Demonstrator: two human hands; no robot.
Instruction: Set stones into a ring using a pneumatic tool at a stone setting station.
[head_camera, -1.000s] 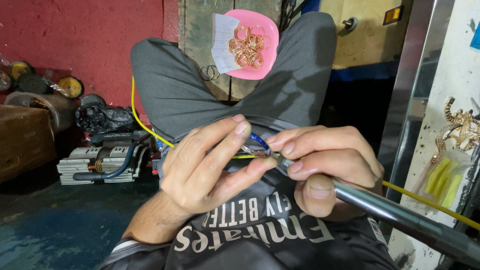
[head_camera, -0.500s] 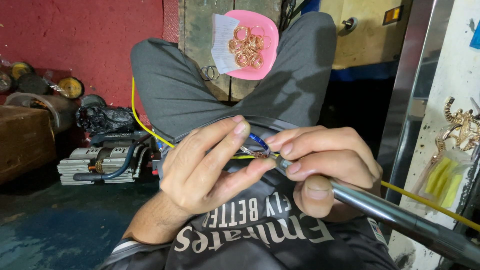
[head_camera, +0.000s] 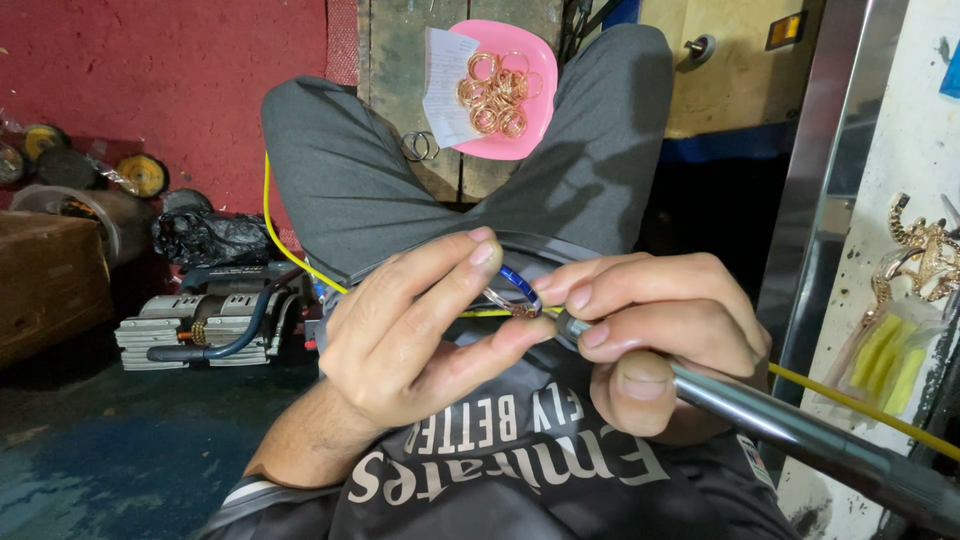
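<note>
Ring (head_camera: 512, 296) pinched in the left hand (head_camera: 420, 335), tool (head_camera: 760, 412) tip touching its lower edge.
Head view: small, light, stiff, likely slippery; best held by the rim, as the left grip does. Right hand (head_camera: 655, 335) wraps the tool just beside. Knees crowd above; open room lies left of the grip.
</note>
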